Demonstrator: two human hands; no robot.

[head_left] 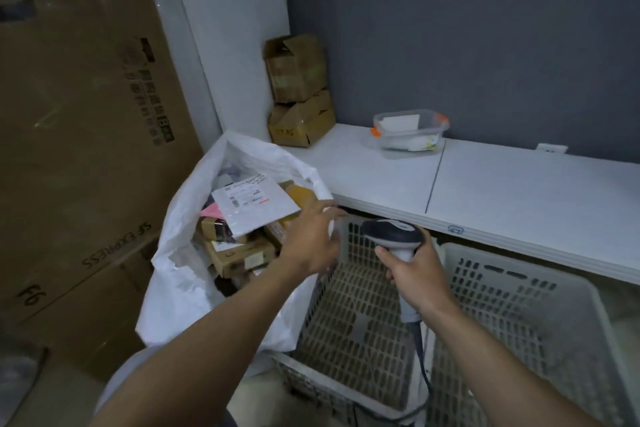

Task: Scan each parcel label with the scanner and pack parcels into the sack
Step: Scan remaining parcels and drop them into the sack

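The sack (180, 274) is stood open beside the basket (363, 305), probably so parcels can be dropped straight in. It is packed near full. A white parcel (252, 204) is laid on top, label up, likely scanned already. The scanner (391, 234) is clenched by its handle in the right hand (415, 274), head aimed forward and down, cord hanging below. The left hand (311, 239) is stretched to the sack rim, back up. Its fingers are blurred, so its grip cannot be told.
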